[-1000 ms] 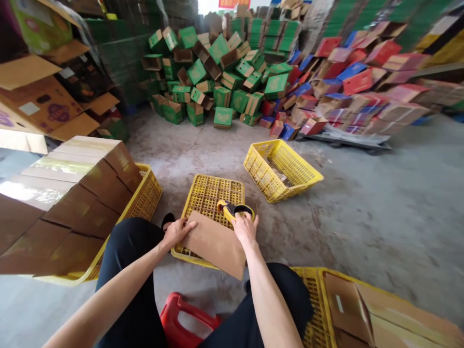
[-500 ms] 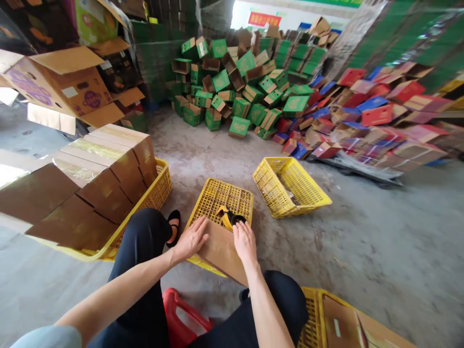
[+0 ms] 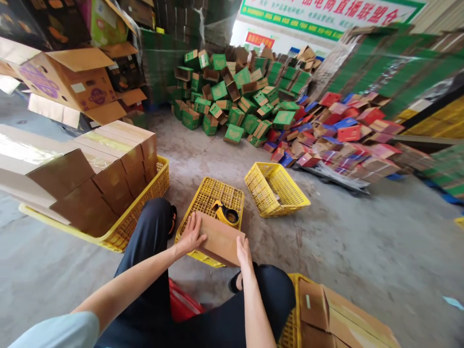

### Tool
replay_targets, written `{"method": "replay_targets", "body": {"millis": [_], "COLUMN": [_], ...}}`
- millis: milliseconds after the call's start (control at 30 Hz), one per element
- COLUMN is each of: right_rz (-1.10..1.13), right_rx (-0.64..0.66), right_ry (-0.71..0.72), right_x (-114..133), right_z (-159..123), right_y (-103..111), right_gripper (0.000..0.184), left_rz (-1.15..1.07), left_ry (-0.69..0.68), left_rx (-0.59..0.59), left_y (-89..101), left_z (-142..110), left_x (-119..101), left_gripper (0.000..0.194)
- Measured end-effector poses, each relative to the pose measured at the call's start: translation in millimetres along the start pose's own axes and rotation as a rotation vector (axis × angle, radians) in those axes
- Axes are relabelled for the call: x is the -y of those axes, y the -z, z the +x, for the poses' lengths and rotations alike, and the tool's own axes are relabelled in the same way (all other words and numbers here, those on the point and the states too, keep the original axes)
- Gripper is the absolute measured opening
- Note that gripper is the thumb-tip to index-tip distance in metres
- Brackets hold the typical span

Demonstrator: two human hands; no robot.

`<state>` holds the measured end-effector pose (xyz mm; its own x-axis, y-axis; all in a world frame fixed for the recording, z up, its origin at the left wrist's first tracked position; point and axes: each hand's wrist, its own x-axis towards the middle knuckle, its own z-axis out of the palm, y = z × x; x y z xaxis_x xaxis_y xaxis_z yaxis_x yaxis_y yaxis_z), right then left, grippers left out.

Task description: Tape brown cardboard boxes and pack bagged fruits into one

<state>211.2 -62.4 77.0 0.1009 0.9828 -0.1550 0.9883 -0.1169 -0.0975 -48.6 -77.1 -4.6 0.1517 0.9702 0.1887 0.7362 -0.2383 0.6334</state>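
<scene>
A closed brown cardboard box point(image 3: 219, 237) lies at a slant across the near part of an upturned yellow plastic crate point(image 3: 205, 195). My left hand point(image 3: 191, 236) grips the box's left end, fingers stretched along it and thumb over the top. At the opposite end, my right hand point(image 3: 244, 251) presses against the side with its fingers nearly straight, so the box is held between both palms. Just beyond the box, a yellow and black tape dispenser point(image 3: 226, 213) rests on the crate.
To the left, a yellow crate point(image 3: 112, 238) holds several brown boxes point(image 3: 112, 186). Another yellow crate point(image 3: 281, 191) stands tilted ahead; a third with boxes point(image 3: 340, 314) is at lower right. Green cartons point(image 3: 232, 106) and red-blue cartons point(image 3: 348, 128) lie heaped behind.
My view has tilted up and turned slightly right. My right hand has shifted from the box's far right corner to its right end; my left hand remains at the left end.
</scene>
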Motion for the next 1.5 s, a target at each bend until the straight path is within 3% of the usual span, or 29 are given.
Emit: {"method": "replay_targets", "body": {"millis": [67,133,300,433,667,933,1233,1400,1500], "right_rz": [-0.015,-0.011,0.144,0.151,0.082,0.018,0.023,0.026,0.010], "right_rx": [-0.016,-0.047,-0.084,-0.068,-0.090,-0.115,-0.183,-0.223,-0.231], "right_ry": [-0.080,-0.063,0.381,0.468,0.354,0.172,-0.015,-0.022,0.063], "right_x": [17,39,90,102,90,53,11,16,31], "right_z": [-17,-40,-82,-80,-81,-89,-85,-81,-80], "right_y": [-4,-15,-45,-46,-39,-33,-50,-63,-72], "right_gripper": [0.072,0.070,0.061,0.064,0.062,0.063,0.074,0.077,0.070], "left_rz": [0.066,0.110,0.192,0.217,0.252,0.258,0.388,0.411,0.365], "left_ry": [-0.106,-0.225,-0.255,-0.189,-0.121,-0.103,-0.047,-0.129,-0.210], "left_rx": [-0.036,-0.044,0.012,0.043,-0.001,-0.089,-0.133,-0.109,-0.054], "left_y": [3.3,2.9,-5.5,-3.7,7.3,16.0,12.0,2.4,-8.0], "left_z": [-8,-22,-55,-56,-50,-49,-46,-45,-47], "left_x": [-9,-17,-21,-13,-18,-17,-10,-22,-36], "left_gripper": [0.083,0.080,0.074,0.067,0.064,0.062,0.060,0.069,0.074]}}
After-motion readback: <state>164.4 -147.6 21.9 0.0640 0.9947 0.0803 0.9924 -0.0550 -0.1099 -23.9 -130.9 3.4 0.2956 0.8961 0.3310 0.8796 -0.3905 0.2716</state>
